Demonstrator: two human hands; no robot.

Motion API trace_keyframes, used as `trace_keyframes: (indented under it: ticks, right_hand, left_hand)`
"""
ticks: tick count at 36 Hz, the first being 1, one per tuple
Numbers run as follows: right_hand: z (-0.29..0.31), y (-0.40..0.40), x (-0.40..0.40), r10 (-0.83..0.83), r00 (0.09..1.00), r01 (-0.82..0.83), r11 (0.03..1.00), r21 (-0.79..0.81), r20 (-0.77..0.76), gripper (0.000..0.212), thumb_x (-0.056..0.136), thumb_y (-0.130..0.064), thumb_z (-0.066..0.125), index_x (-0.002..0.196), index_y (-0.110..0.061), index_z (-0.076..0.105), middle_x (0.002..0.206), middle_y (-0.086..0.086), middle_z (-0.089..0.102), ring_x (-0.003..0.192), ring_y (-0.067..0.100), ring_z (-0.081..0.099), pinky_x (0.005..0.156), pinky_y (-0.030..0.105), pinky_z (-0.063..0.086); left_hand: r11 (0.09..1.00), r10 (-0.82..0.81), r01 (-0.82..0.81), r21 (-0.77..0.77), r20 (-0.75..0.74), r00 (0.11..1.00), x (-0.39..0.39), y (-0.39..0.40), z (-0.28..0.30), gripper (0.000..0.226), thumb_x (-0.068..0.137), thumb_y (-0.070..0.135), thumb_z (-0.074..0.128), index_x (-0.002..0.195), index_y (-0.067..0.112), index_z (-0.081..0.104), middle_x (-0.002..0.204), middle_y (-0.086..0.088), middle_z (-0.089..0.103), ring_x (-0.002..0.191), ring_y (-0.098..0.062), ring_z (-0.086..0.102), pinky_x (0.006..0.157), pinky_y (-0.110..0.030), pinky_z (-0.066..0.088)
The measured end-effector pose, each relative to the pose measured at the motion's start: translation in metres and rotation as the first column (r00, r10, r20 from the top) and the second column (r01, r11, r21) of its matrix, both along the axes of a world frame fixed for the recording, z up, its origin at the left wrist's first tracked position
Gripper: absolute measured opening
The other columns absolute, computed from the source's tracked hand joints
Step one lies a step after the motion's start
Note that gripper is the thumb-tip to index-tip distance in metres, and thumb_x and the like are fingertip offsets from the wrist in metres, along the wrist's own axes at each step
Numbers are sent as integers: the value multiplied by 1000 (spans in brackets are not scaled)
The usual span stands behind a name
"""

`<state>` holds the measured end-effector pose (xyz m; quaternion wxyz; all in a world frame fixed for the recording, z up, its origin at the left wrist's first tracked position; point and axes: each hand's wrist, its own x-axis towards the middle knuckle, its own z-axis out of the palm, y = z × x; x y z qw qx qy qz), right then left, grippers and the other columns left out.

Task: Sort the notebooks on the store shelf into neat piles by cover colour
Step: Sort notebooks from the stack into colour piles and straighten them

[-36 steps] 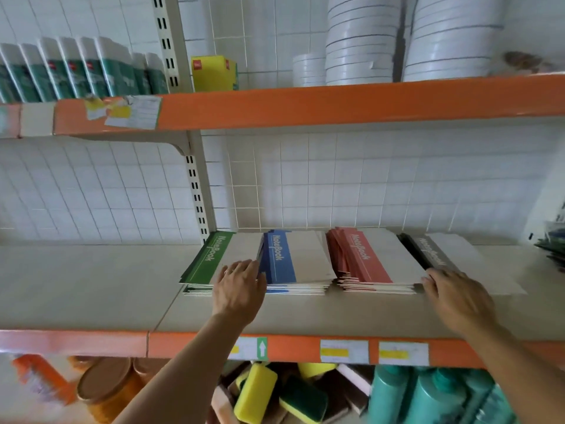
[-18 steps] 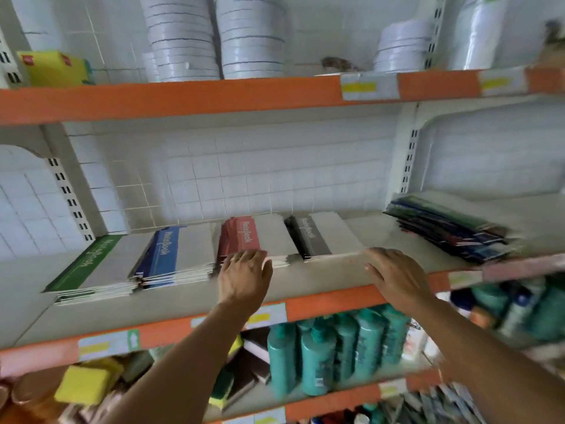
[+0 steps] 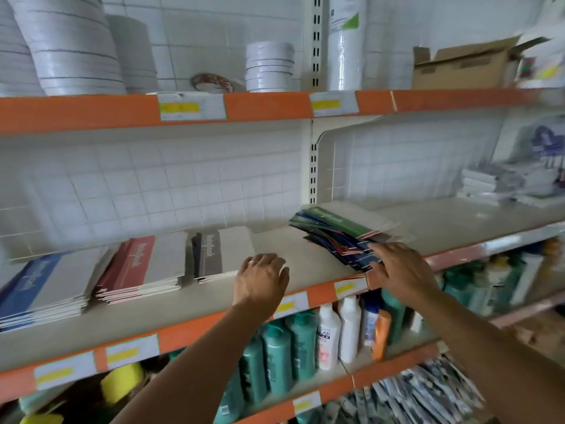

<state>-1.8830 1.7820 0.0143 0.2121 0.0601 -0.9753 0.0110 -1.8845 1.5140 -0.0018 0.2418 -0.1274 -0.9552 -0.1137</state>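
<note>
Right grip (image 3: pixel 397 267) spread on mixed notebook pile (image 3: pixel 342 237), long axes slanting back-left; left grip (image 3: pixel 263 278) relaxed, empty.

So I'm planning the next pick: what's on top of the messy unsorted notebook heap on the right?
A green-striped notebook tops the mixed heap; blue and red edges fan out beneath, the covers further down hidden.

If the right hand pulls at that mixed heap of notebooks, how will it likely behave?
The mixed heap is fanned and skewed, so the covers would probably slide apart rather than move together. The notebooks look thin, likely floppy and light singly. Its front corner lies near the shelf edge by the right hand, so some might slip off.
</note>
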Motion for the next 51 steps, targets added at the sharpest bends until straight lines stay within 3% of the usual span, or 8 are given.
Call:
trace_keyframes:
  ticks: [11, 18, 26, 35, 40, 44, 49, 51]
  right_hand:
    - [18, 39, -54, -39, 998, 38, 999, 16, 40, 44, 99, -21, 41, 143, -23, 39, 140, -3, 50, 126, 14, 46, 102, 26, 36]
    - [25, 49, -90, 11, 983, 0, 998, -61, 182, 60, 97, -40, 50, 150, -23, 27, 147, -2, 42, 128, 17, 43, 104, 31, 36]
    - [27, 54, -115, 124, 920, -134, 991, 2, 371, 80, 93, -47, 53, 154, -28, 5, 160, -3, 7, 147, 19, 11, 119, 40, 9]
    - [25, 59, -130, 300, 934, -328, 936, 129, 196, 60, 92, -50, 53, 145, -28, 35, 137, -2, 53, 120, 18, 50, 105, 36, 34]
    - [23, 70, -138, 403, 900, -428, 890, 155, 168, 50, 91, -56, 47, 128, -25, 56, 119, -4, 59, 109, 14, 53, 100, 32, 38]
    - [23, 73, -135, 474, 878, -475, 845, 247, 68, 39, 101, -40, 36, 126, -17, 57, 123, -1, 59, 114, 15, 53, 103, 30, 36]
    - [9, 73, -134, 544, 839, -526, 821, 221, -26, 28, 87, -13, 63, 116, -13, 63, 116, 3, 63, 110, 22, 56, 96, 35, 41]
    - [8, 76, -133, 569, 822, -568, 813, 131, 31, 37, 89, -23, 62, 124, -15, 56, 126, 1, 55, 116, 19, 49, 95, 32, 41]
  left_hand:
    - [999, -30, 31, -22, 65, 997, -67, 57, 11, 36, 101, 36, 32, 130, 27, 52, 139, 8, 48, 129, -15, 40, 105, -28, 29]
    - [999, -53, 53, 9, 84, 995, -94, 82, 19, 35, 102, 35, 30, 126, 27, 54, 131, 7, 54, 122, -14, 45, 103, -29, 31]
    - [1000, -4, 4, -6, 60, 998, -104, 102, 17, 33, 102, 35, 30, 121, 27, 56, 126, 7, 56, 118, -14, 48, 100, -29, 33]
    - [989, 139, -135, 63, -52, 989, -96, 127, 13, 31, 100, 32, 35, 116, 24, 61, 124, 8, 58, 115, -13, 51, 97, -28, 36]
    - [969, 230, -215, 126, -129, 965, -85, 144, 10, 23, 96, 25, 47, 107, 20, 67, 110, 2, 67, 101, -21, 61, 85, -33, 46]
    - [956, 281, -260, 137, -158, 947, -79, 148, 7, 20, 91, 21, 55, 107, 19, 68, 107, 0, 68, 98, -24, 62, 81, -35, 48]
    - [956, 282, -261, 133, -167, 945, -77, 153, 13, 26, 96, 23, 46, 116, 19, 62, 116, 0, 63, 104, -23, 58, 85, -34, 44]
    - [956, 280, -258, 138, -179, 943, -79, 153, 14, 27, 97, 23, 44, 118, 19, 60, 119, 1, 61, 104, -22, 57, 84, -33, 43]
